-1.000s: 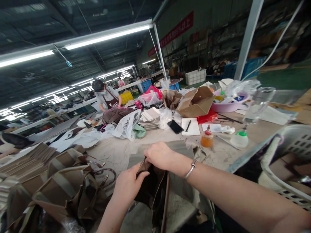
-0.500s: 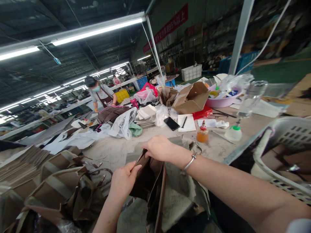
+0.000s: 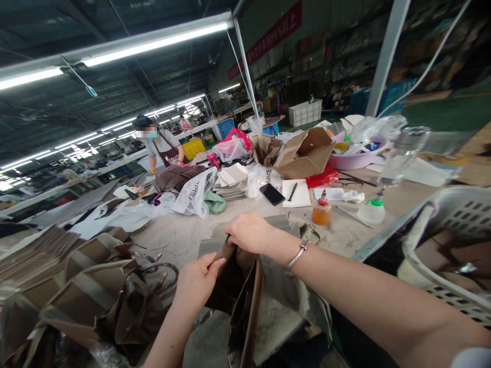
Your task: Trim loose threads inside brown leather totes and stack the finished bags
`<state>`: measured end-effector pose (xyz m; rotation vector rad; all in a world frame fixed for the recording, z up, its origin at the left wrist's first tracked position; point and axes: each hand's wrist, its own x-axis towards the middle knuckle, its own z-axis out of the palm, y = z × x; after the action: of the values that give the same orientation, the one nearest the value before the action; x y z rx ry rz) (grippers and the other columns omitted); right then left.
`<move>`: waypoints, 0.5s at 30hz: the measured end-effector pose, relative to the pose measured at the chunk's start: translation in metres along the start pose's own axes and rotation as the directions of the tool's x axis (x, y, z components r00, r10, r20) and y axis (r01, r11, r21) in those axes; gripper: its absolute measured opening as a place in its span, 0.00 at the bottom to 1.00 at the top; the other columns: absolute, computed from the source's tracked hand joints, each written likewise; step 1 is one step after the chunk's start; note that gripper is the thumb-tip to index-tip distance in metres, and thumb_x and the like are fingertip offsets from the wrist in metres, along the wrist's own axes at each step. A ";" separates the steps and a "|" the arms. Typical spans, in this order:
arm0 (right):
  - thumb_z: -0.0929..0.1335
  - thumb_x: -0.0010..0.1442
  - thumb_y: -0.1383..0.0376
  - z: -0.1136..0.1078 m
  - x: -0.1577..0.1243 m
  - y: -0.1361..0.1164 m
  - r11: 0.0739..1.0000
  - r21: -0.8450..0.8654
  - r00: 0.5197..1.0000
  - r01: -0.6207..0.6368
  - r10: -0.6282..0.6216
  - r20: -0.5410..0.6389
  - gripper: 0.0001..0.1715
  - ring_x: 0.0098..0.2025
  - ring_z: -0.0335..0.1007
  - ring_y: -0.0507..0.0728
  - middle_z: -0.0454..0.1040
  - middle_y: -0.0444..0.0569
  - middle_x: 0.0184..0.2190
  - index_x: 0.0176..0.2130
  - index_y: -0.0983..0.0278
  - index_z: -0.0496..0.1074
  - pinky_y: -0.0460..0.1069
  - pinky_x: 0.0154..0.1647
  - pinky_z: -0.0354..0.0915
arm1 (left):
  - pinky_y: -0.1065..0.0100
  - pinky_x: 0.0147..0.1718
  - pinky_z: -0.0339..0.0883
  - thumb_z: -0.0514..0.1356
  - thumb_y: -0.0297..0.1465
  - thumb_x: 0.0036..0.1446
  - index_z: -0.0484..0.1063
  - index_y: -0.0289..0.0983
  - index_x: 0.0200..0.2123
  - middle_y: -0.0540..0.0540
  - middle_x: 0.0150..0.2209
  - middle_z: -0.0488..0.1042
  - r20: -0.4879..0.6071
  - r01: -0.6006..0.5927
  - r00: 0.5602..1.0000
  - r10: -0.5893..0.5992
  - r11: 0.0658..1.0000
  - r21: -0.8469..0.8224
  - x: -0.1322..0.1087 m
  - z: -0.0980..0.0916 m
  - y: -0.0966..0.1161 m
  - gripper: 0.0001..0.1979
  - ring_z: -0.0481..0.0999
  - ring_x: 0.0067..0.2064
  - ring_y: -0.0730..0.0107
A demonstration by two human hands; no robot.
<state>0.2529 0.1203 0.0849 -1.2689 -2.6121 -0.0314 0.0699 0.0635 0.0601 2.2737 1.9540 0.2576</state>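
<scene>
A dark brown bag [image 3: 258, 294] stands at the table's near edge with its mouth toward me, showing a brown lining and a divider inside. My left hand [image 3: 197, 281] pinches the left part of its upper rim between thumb and fingers. Slightly farther off, my right hand [image 3: 247, 232], a bangle on its wrist, is closed over the far corner of the same rim; its fingertips are partly hidden. Grey-green sheet material [image 3: 280, 317] lies beside and under the bag.
Unfinished bags [image 3: 88, 291] and stacked panels [image 3: 36, 258] crowd the left. Beyond my hands lie a phone [image 3: 272, 194], a notepad [image 3: 303, 197], an orange glue bottle [image 3: 321, 212] and a green-capped bottle [image 3: 371, 210]. A white basket [image 3: 418, 245] stands right. Across the table is a co-worker [image 3: 163, 145].
Both hands keep their hold on the bag's rim, almost unmoved. The bag's near edge has tipped very slightly; the background has shifted a little with my head.
</scene>
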 end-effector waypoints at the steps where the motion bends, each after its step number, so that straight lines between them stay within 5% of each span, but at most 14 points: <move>1: 0.65 0.59 0.61 0.000 0.000 0.000 1.000 -0.004 1.000 0.005 -0.005 -0.005 0.11 0.36 0.73 0.60 0.76 0.52 0.33 0.36 0.62 0.76 0.48 0.31 0.64 | 0.71 0.28 0.57 0.49 0.40 0.59 0.76 0.40 0.38 0.47 0.28 0.77 -0.002 0.000 1.000 0.000 1.000 -0.005 0.000 -0.001 0.000 0.18 0.74 0.30 0.65; 5: 0.65 0.59 0.62 -0.001 -0.001 -0.001 1.000 -0.010 1.000 0.006 -0.006 -0.017 0.10 0.36 0.73 0.60 0.76 0.52 0.33 0.36 0.63 0.75 0.48 0.31 0.64 | 0.71 0.28 0.59 0.49 0.41 0.58 0.76 0.38 0.37 0.49 0.26 0.76 0.105 -0.053 0.993 0.062 0.995 -0.083 -0.001 -0.012 0.001 0.18 0.73 0.29 0.65; 9: 0.64 0.60 0.63 -0.003 -0.002 -0.003 1.000 0.005 1.000 0.005 -0.005 0.002 0.12 0.37 0.73 0.59 0.77 0.54 0.33 0.36 0.63 0.76 0.48 0.33 0.65 | 0.70 0.35 0.64 0.58 0.41 0.51 0.70 0.43 0.50 0.51 0.37 0.78 0.217 -0.104 0.962 0.168 0.955 -0.278 0.005 -0.027 0.006 0.22 0.75 0.38 0.63; 11: 0.63 0.60 0.63 -0.004 -0.001 -0.002 1.000 0.008 1.000 0.001 -0.001 0.000 0.12 0.37 0.73 0.59 0.77 0.54 0.33 0.36 0.64 0.76 0.48 0.33 0.65 | 0.69 0.36 0.64 0.58 0.42 0.51 0.70 0.42 0.49 0.48 0.39 0.78 0.144 -0.098 0.981 0.129 0.974 -0.203 0.013 -0.028 0.010 0.23 0.75 0.39 0.61; 15: 0.64 0.59 0.62 -0.005 -0.004 0.001 1.000 -0.002 1.000 -0.026 0.026 -0.009 0.12 0.36 0.73 0.59 0.77 0.53 0.33 0.34 0.63 0.76 0.48 0.32 0.64 | 0.69 0.31 0.58 0.52 0.38 0.57 0.76 0.40 0.32 0.44 0.31 0.78 0.047 -0.121 0.992 0.116 0.983 0.136 0.027 -0.018 0.016 0.14 0.76 0.34 0.60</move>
<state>0.2572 0.1177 0.0885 -1.3001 -2.5882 -0.0362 0.0853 0.0880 0.0826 2.4660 1.8755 0.0905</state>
